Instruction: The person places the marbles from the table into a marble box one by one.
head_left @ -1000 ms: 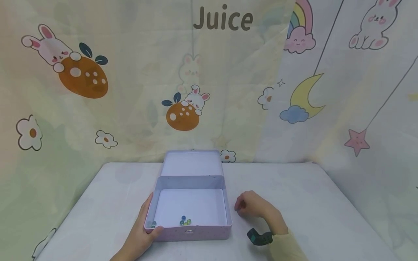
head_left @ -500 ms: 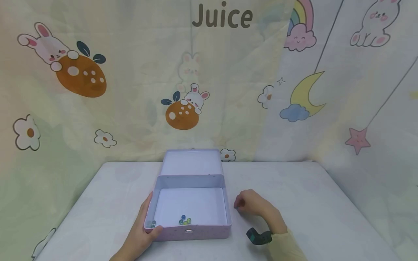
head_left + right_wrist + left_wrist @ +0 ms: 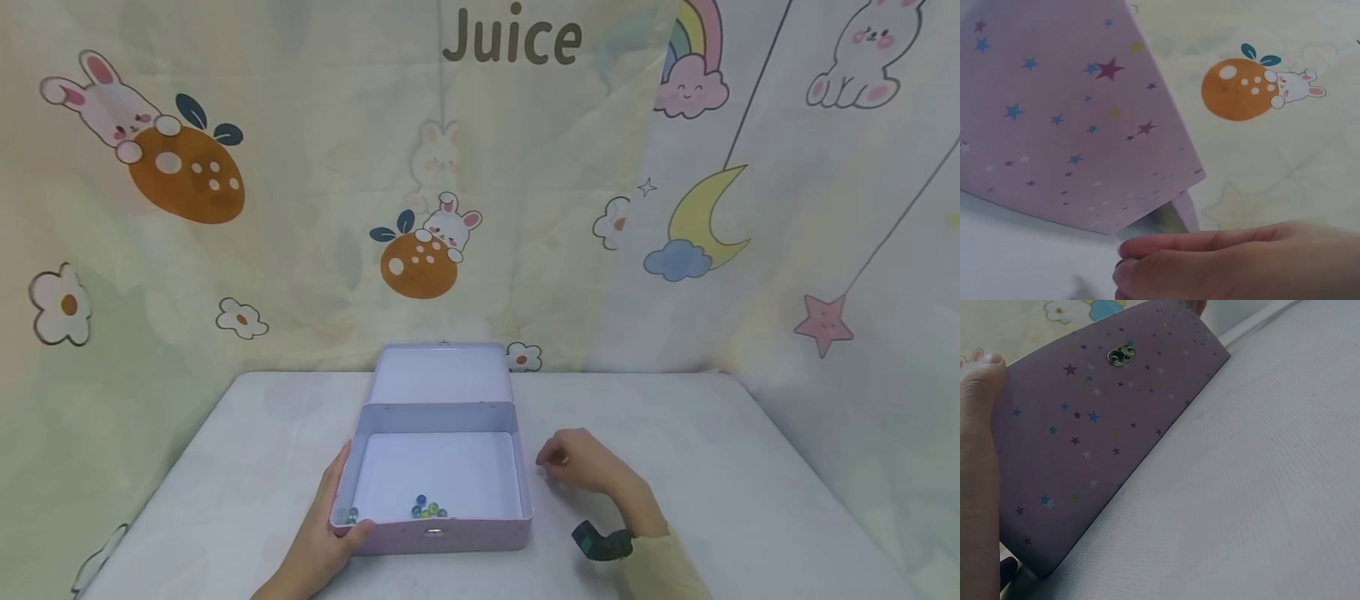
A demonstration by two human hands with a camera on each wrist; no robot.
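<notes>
Lilac tin box [image 3: 442, 467] is sitting open on the table [image 3: 712, 467], marbles [image 3: 429, 508] lying inside, seen only from the head view. The left hand [image 3: 326, 533] is gripping its front-left corner; the wrist view is showing its starry front and clasp [image 3: 1121, 354]. The right hand [image 3: 581, 462] is hovering beside it, fingers curled, holding nothing visible.

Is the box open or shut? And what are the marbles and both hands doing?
Box: open, lid tipped back, on the table.
Marbles: lying inside the box, near its front wall.
Left hand: grips the box's front left corner.
Right hand: beside the box, fingers curled; whether it holds anything cannot be told.
</notes>
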